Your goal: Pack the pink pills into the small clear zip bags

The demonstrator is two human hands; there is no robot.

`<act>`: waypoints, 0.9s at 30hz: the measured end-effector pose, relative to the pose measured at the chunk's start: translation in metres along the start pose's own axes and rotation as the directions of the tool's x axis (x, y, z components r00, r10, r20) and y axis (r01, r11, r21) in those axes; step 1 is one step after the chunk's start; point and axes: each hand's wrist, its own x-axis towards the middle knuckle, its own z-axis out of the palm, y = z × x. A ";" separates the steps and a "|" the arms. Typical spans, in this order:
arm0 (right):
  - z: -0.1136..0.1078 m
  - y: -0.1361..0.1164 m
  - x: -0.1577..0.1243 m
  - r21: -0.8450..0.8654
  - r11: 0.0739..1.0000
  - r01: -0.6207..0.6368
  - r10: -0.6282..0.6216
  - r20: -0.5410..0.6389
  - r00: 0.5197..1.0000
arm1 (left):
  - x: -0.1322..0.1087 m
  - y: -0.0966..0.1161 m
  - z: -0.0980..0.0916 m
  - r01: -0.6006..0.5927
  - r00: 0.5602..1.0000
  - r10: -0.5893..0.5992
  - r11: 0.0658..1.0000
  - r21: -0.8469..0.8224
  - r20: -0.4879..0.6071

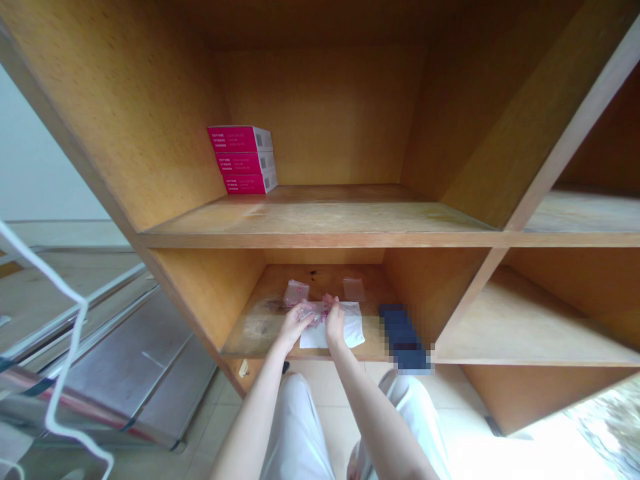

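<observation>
My left hand [294, 327] and my right hand [335, 323] both pinch a small clear plastic bag [315, 311] with pink inside it, low in the lower wooden shelf compartment. Under the hands lies a white sheet of paper [350, 327], and my right hand rests just above it. Behind them are a pinkish plastic packet [297, 292] and a clear square packet [353, 289], both apart from my hands. Right of the paper, a dark blue object [403, 337] is blurred and cannot be identified.
Three stacked magenta and white boxes [243, 160] stand at the left of the upper shelf [320, 220]. Wooden dividers [450, 293] separate the compartments. Metal-framed panels [120, 360] lean at the left, a white cable [65, 347] hangs in front of them, and tiled floor [335, 427] lies below.
</observation>
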 end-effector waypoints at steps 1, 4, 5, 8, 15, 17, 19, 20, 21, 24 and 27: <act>0.000 0.000 0.000 -0.001 1.000 0.002 -0.002 0.003 1.000 | 0.000 -0.001 0.000 0.011 1.000 -0.011 1.000 0.008 -0.007; 0.000 -0.001 -0.001 -0.003 1.000 0.005 -0.005 0.012 1.000 | 0.001 -0.002 -0.001 0.016 1.000 -0.016 1.000 0.025 -0.017; 0.000 -0.001 -0.001 -0.004 1.000 0.004 -0.004 0.014 1.000 | 0.001 -0.002 -0.001 0.012 1.000 -0.012 1.000 0.028 -0.015; 0.000 -0.001 -0.001 -0.008 1.000 0.004 -0.004 0.020 1.000 | 0.001 -0.002 0.000 -0.004 1.000 0.005 0.999 0.046 -0.018; -0.001 0.002 0.000 -0.039 0.999 0.016 -0.016 0.009 1.000 | 0.001 -0.004 0.003 -0.038 0.998 0.045 0.992 0.123 -0.054; -0.001 0.002 0.000 -0.049 0.999 0.020 -0.020 0.015 1.000 | 0.002 -0.007 0.002 -0.044 0.997 0.051 0.990 0.131 -0.053; -0.001 0.001 0.000 -0.061 0.998 0.029 -0.028 0.023 0.999 | 0.004 -0.010 0.000 -0.046 0.997 0.055 0.989 0.141 -0.062; -0.001 0.001 0.000 -0.067 0.997 0.035 -0.033 0.027 0.999 | 0.005 -0.013 -0.001 -0.049 0.996 0.060 0.988 0.150 -0.068; -0.002 0.001 0.000 -0.073 0.997 0.039 -0.037 0.029 0.999 | 0.006 -0.015 -0.002 -0.056 0.995 0.068 0.986 0.159 -0.071; -0.002 -0.001 0.000 -0.082 0.996 0.039 -0.036 0.028 0.999 | 0.009 -0.021 -0.005 -0.097 0.991 0.111 0.979 0.178 -0.074; -0.002 -0.003 -0.001 -0.076 0.997 0.023 -0.021 0.030 0.999 | 0.012 -0.025 -0.005 -0.123 0.987 0.140 0.974 0.191 -0.081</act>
